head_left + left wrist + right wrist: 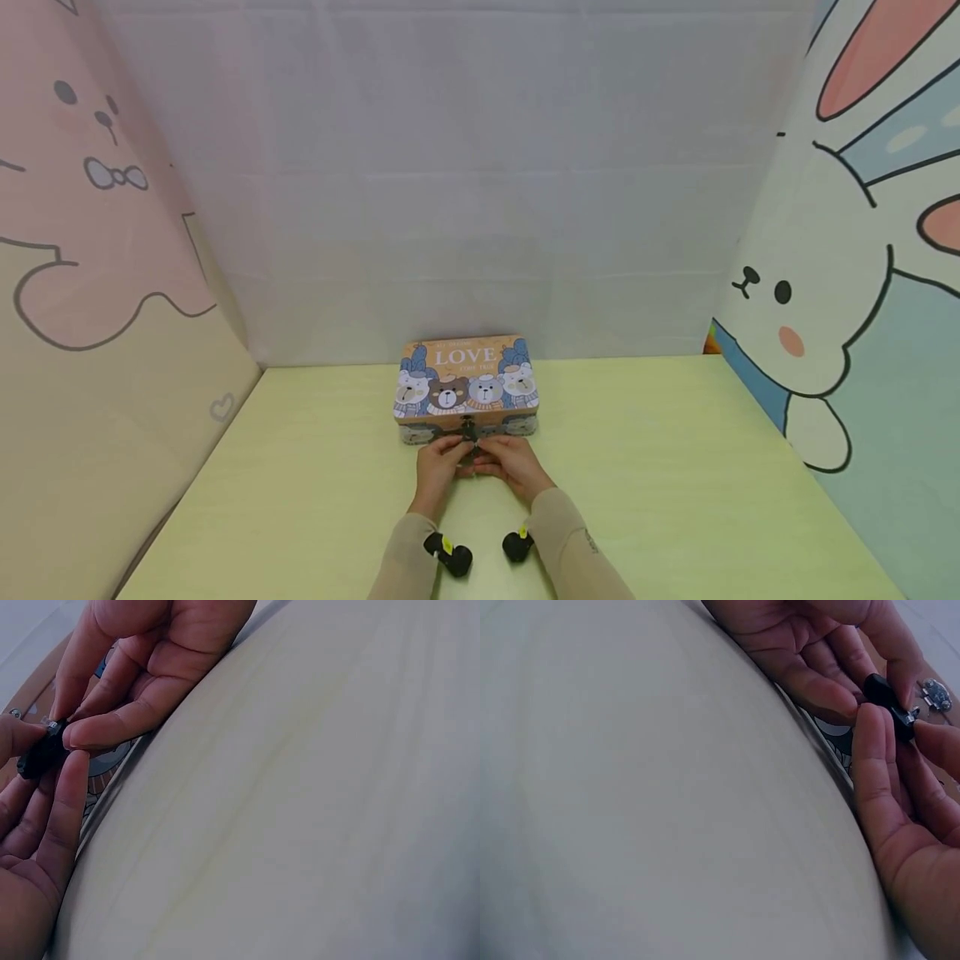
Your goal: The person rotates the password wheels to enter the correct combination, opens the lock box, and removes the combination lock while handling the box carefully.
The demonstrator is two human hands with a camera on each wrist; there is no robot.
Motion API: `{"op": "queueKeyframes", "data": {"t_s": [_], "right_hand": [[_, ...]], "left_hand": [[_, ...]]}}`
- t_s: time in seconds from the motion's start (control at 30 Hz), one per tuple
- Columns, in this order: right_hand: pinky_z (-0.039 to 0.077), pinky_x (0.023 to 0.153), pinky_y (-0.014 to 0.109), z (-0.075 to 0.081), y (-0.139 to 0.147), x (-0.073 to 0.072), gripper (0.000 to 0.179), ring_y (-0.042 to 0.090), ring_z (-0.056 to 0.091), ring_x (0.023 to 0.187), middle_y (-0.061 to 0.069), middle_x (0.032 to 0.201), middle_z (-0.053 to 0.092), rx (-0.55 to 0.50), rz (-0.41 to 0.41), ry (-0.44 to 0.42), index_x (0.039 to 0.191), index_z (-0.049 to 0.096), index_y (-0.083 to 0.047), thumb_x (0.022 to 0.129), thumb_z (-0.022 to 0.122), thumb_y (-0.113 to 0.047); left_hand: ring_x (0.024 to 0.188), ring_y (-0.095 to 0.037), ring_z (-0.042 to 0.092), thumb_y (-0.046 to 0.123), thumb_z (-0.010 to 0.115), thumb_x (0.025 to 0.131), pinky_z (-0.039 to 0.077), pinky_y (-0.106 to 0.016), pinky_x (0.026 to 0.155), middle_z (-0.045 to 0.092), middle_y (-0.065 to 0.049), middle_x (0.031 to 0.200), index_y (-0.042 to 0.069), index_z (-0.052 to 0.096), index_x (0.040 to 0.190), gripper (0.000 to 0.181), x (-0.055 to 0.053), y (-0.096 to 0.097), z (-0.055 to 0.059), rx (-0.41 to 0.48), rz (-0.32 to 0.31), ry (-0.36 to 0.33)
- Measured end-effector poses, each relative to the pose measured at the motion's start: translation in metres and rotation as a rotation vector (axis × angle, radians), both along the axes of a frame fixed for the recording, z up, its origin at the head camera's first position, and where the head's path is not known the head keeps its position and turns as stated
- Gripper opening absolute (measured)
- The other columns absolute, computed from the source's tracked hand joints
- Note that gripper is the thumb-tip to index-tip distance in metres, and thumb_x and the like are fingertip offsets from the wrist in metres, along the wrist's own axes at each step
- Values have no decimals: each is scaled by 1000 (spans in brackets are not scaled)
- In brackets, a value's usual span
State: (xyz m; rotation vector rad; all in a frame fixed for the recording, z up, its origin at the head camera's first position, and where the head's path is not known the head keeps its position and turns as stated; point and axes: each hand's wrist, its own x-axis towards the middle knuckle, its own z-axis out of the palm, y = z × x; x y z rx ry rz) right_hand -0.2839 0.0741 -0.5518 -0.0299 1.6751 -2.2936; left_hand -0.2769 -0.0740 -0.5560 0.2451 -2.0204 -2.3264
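A rectangular tin box [467, 377] with bears and the word LOVE on its lid stands on the table, lid down. Just in front of its metal clasp [936, 695], both hands meet at a small black oblong item [43, 750] with a silver metal end. My left hand [435, 477] pinches this item [889, 705] between thumb and fingers. From the other side, my right hand [519, 465] also pinches it with its fingertips. The fingers hide part of it, and its exact kind cannot be made out.
The pale yellow table [300, 467] ends at a white cloth backdrop [465, 183]. Cartoon-printed panels rise along both sides, a rabbit panel [832, 275] on the right. Black cameras with yellow marks [453, 557] sit at the wrists.
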Motion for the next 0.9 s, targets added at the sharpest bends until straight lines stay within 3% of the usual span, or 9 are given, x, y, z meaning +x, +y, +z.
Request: {"op": "queueKeyframes", "data": {"t_s": [0.27,0.43,0.9], "right_hand": [[61,71,25,1,-1,0,28,12,66,71,8,82,66,-11,4,-3,115,58,21,100,54,-2],[61,69,24,-1,-2,-1,26,11,66,69,7,78,66,-26,1,-2,114,59,21,100,53,0],[62,70,25,-4,-2,-3,26,12,67,69,6,77,66,-25,0,8,113,59,21,100,53,0]], "left_hand": [[65,-13,67,-1,65,89,62,-30,58,70,-10,92,-20,64,107,26,0,-3,2,65,-23,19],[75,-11,66,-8,64,85,63,-32,60,70,-11,94,-21,61,114,32,1,-5,1,48,-43,43],[73,-11,65,-11,68,84,63,-33,60,71,-11,88,-23,60,112,32,0,-6,-1,37,-51,32]]}}
